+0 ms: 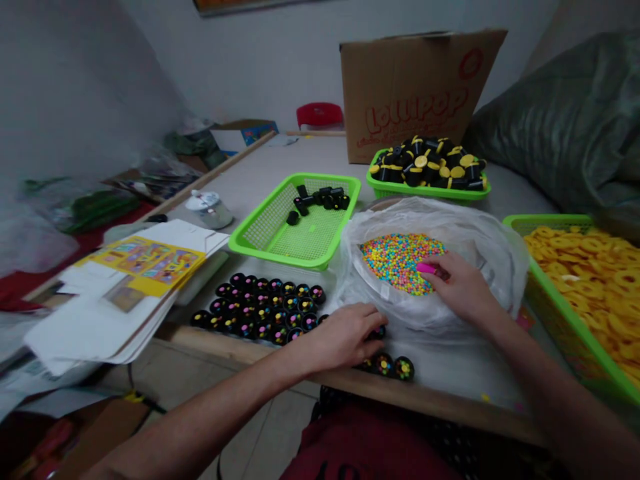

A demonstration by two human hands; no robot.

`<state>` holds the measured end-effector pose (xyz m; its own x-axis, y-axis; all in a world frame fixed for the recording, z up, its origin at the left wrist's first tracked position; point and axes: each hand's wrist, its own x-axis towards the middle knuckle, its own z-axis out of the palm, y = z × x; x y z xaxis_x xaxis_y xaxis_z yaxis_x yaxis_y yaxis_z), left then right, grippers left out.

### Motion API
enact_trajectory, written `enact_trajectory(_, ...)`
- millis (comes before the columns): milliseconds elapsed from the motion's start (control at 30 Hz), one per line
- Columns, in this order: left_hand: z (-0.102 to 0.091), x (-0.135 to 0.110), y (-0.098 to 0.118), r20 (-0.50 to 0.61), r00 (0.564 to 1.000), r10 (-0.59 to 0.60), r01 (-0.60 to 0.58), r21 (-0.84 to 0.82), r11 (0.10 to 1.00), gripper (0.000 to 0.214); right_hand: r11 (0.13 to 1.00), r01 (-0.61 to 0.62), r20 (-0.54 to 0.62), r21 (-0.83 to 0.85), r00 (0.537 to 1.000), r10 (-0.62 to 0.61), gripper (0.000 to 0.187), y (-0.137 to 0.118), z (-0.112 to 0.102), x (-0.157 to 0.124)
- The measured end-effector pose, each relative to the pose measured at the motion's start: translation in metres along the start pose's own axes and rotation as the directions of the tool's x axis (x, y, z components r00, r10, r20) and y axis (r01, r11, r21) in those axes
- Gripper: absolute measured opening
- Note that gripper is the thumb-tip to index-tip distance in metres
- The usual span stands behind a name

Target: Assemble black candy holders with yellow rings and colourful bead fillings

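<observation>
My right hand (461, 285) is closed on a pink scoop (427, 268) that dips into the multicoloured candy beads (397, 259) in a plastic-lined bowl (480, 235). My left hand (347, 335) rests with fingers curled over a small black cup (379, 331) at the bowl's near edge. Left of it stand rows of black cups (260, 308) with a few beads in each. Two more filled cups (393, 366) sit by the table's front edge.
A green tray (260, 233) holds a few empty black cups (320, 199). Another green tray (385, 183) is heaped with yellow-lidded cups (430, 163) before a Lollipop carton (415, 90). Yellow rings (595, 267) fill a right tray. Flat printed boxes (140, 267) lie left.
</observation>
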<state>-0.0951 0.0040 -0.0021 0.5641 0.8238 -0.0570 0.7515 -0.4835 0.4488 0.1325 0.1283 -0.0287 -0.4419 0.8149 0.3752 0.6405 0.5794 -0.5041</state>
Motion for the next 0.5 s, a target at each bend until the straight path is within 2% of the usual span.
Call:
enact_trajectory(100,-0.006,-0.009,0.005,0.002,1.0,0.004,-0.004,-0.096,0.995,0.03,1.0,0.017,0.005,-0.014,1.0,-0.017,0.027,0.005,0.004,-0.002)
enact_trajectory(167,-0.016,-0.013,0.005,-0.05,0.999,0.002,-0.01,-0.166,0.986,0.031,1.0,0.024,0.009,-0.014,1.0,-0.024,0.028,0.008,0.009,-0.003)
enact_trajectory(233,-0.036,-0.014,-0.006,-0.14,0.988,-0.058,0.024,-0.236,0.971,0.031,1.0,0.021,0.019,-0.01,1.0,-0.021,0.029,0.011,0.012,-0.004)
enact_trajectory(267,-0.049,-0.012,-0.016,-0.202,0.971,-0.128,0.074,-0.253,0.965,0.034,1.0,0.018,0.027,-0.01,0.999,-0.017,0.03,0.011,0.013,-0.004)
enact_trajectory(300,-0.065,-0.008,-0.031,-0.268,0.94,-0.213,0.146,-0.249,0.957,0.037,1.0,0.011,0.039,-0.013,0.999,-0.011,0.03,0.011,0.014,-0.004)
enact_trajectory(367,-0.098,0.005,-0.072,-0.417,0.819,-0.393,0.364,-0.152,0.919,0.037,0.999,0.005,0.084,-0.035,0.996,-0.002,0.028,0.01,0.012,-0.003)
enact_trajectory(400,-0.113,0.013,-0.096,-0.457,0.769,-0.447,0.475,-0.059,0.878,0.032,0.998,0.016,0.118,-0.056,0.993,-0.009,0.027,0.009,0.01,-0.001)
enact_trajectory(433,-0.126,0.022,-0.121,-0.474,0.72,-0.506,0.596,0.05,0.801,0.029,0.995,0.035,0.158,-0.089,0.987,-0.021,0.026,0.009,0.007,0.002)
enact_trajectory(467,-0.136,0.031,-0.146,-0.471,0.645,-0.602,0.726,0.132,0.674,0.03,0.989,0.059,0.197,-0.138,0.98,-0.031,0.024,0.007,0.003,0.005)
enact_trajectory(500,-0.143,0.038,-0.169,-0.462,0.6,-0.653,0.775,0.134,0.617,0.031,0.975,0.089,0.241,-0.204,0.97,-0.038,0.023,0.006,-0.001,0.009)
